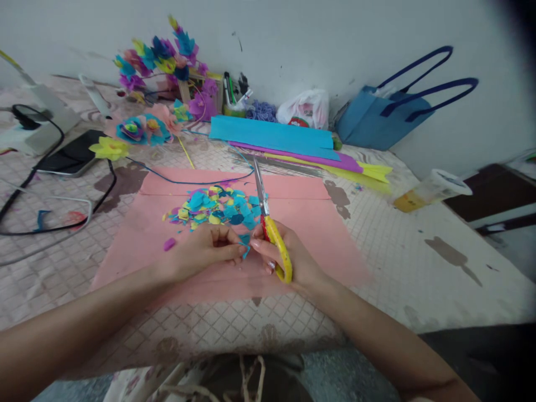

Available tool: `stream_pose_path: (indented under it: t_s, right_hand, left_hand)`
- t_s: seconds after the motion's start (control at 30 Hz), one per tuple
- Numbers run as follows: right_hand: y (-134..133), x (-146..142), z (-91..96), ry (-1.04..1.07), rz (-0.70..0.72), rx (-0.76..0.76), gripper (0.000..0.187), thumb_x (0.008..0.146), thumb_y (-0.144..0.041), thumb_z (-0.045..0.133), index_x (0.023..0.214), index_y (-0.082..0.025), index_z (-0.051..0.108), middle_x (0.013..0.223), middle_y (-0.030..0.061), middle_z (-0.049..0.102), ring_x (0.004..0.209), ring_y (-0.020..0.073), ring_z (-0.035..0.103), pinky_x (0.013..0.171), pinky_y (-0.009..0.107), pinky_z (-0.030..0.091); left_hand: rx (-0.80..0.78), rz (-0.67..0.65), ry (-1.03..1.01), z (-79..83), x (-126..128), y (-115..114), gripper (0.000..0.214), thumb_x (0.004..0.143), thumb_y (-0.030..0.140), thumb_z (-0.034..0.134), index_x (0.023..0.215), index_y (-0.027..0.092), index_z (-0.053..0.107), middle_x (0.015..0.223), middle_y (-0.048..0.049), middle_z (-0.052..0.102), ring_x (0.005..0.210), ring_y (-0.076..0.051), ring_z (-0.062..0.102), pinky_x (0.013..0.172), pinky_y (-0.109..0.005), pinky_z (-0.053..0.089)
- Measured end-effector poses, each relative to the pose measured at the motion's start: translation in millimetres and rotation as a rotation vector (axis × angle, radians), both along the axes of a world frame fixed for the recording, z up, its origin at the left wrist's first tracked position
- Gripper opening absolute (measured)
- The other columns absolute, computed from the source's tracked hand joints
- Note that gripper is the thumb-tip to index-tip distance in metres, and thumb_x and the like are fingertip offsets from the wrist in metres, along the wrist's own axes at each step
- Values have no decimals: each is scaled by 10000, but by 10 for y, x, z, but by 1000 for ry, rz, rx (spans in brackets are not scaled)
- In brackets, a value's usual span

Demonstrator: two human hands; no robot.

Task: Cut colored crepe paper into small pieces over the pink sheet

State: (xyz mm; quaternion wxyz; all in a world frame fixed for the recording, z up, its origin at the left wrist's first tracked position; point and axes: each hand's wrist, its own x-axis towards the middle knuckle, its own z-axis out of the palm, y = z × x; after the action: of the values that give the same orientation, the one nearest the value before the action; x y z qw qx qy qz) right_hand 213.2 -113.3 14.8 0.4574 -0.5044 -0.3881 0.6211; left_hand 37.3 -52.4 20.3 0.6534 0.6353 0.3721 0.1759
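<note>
My left hand (215,245) pinches a small piece of blue paper (245,246) above the pink sheet (318,251). Close by on the right, my right hand (282,251) holds yellow-handled scissors (276,237), their metal blades pointing away from me. Its fingertips are at the right edge of the blue piece; whether they grip it too is hard to see. Just beyond both hands lies a pile of cut paper bits (218,206) in blue, yellow and purple. A purple scrap (170,244) rests left of my left wrist.
Behind the pile lie blue paper (272,132) and yellow and purple strips. Paper flowers (167,56), a pen holder (234,106) and a blue bag (377,120) line the wall. A cup (431,190) stands right; a phone (69,153) and cables lie left.
</note>
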Motion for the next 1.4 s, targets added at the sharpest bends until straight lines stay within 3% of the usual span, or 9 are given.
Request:
stream_pose_path:
  t_s: [0.4, 0.83, 1.4]
  right_hand:
    - [13, -19, -13, -24, 2, 10, 387, 596, -306, 797, 815, -199, 496, 700, -75, 496, 435, 27, 424, 344, 149, 400]
    - [11, -15, -10, -104, -18, 39, 275, 656, -252, 711, 808, -203, 487, 679, -69, 503, 411, 32, 416, 333, 161, 393]
    - [23, -31, -52, -59, -44, 57, 276, 647, -246, 699, 815, -205, 485, 700, -68, 519, 394, 22, 413, 325, 157, 388]
  left_hand:
    - [-13, 7, 2, -9, 5, -5, 149, 726, 284, 664, 651, 169, 608, 643, 2, 668, 626, -130, 617, 637, -247, 494]
    - [8, -111, 20, -64, -12, 34, 178, 757, 328, 671, 697, 162, 645, 679, -21, 690, 665, -153, 634, 672, -279, 496]
    - [15, -116, 22, -126, -3, -9, 154, 754, 296, 676, 702, 158, 634, 696, -13, 671, 654, -138, 608, 624, -261, 473]
